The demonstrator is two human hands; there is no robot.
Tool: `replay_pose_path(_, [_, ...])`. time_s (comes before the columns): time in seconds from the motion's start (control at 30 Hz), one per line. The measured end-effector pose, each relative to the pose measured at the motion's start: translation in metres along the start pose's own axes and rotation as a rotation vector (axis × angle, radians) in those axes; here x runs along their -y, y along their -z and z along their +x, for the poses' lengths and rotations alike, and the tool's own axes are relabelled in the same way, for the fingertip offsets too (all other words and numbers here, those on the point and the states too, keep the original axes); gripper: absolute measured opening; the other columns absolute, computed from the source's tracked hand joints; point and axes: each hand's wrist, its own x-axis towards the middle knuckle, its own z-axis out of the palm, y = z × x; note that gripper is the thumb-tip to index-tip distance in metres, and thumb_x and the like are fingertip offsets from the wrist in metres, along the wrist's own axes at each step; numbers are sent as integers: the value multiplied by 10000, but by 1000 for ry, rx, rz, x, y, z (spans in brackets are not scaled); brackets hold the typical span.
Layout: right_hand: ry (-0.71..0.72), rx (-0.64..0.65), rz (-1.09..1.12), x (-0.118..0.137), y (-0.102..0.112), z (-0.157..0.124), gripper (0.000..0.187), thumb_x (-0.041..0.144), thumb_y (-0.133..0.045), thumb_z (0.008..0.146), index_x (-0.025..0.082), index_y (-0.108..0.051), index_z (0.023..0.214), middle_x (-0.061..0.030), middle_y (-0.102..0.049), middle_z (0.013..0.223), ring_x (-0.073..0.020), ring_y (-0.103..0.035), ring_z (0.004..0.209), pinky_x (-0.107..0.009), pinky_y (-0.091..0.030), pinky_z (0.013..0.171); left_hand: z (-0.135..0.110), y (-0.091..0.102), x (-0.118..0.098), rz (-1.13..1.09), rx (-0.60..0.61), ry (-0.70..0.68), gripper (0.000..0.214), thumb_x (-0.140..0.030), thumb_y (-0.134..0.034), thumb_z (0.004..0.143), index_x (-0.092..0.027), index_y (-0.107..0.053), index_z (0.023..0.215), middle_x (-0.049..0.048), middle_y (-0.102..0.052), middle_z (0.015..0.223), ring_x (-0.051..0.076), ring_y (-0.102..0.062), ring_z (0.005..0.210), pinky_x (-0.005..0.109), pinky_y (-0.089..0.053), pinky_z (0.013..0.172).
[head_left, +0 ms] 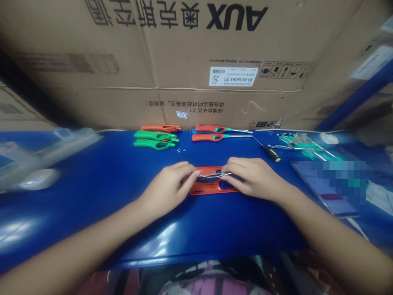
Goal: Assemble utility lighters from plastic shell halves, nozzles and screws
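Head view, wire (212, 175) over orange shell (211, 188), mid-table (101, 196)

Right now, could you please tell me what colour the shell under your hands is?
Orange-red shell under the metal wire; head view shows it.

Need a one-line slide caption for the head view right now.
Left hand and right hand pinch a thin metal rod over an orange plastic shell on the blue table.

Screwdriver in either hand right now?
No, the screwdriver lies on the blue table beyond the right hand, which with the left hand pinches a thin metal rod over the orange shell.
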Motion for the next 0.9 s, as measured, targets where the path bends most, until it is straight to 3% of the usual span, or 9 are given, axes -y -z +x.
replay_pose_path(0.43, [-6,-17,-16,0,-1,-1,208,323,-493,1007,199,-652,957,-22,-666,832,-130,-599,708,-262,-364,596,-2,3,-5,1,-33,-46,288,-281,-456,1007,-163,-672,858,13,-549,738,134,-509,656,257,-356,615])
replay_pose_path(0.7, [26,-52,-87,-1,-2,-2,210,316,-502,1002,196,-672,975,-34,-684,872,-144,-627,749,-274,-389,620,2,-3,1,-210,90,154,370,-359,-470,984,-162,-572,688,-17,-514,674,129,-472,634,250,-343,597])
replay_pose_path(0.9, [21,-62,-87,0,-1,-2,213,316,-499,1002,193,-670,974,-40,-689,878,-150,-633,759,-275,-395,624,3,-4,2,-240,78,193,380,-366,-456,989,-166,-542,678,-32,-499,647,123,-446,626,243,-323,585])
